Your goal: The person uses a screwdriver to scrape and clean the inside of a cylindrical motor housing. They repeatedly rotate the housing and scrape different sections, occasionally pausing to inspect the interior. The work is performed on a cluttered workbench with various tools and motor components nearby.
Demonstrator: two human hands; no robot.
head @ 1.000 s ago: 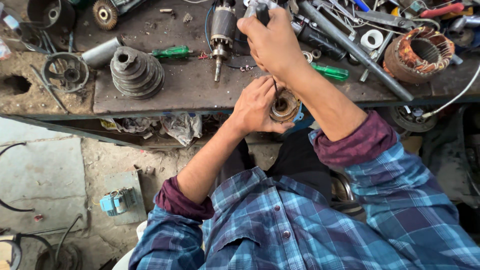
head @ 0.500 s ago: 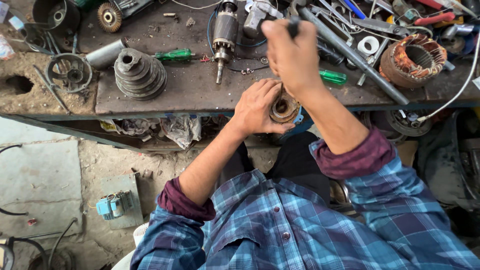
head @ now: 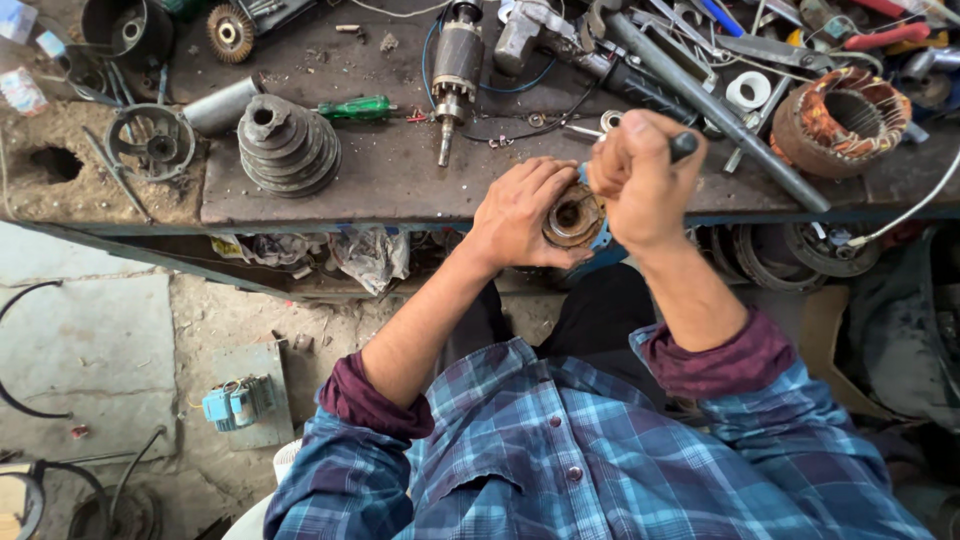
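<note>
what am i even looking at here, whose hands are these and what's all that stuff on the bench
This is one picture from a camera worn on a person's head, looking straight down, so the checked blue shirt at the bottom is their own.

The left hand steadies a round rusty metal part at the front edge of a dark workbench. The right hand is closed in a fist around a dark-handled tool just above that part; its tip is hidden.

On the bench lie a stepped pulley, a green-handled screwdriver, a motor rotor with a shaft, a long grey metal bar and a ring of copper windings. Below is a dusty floor.
</note>
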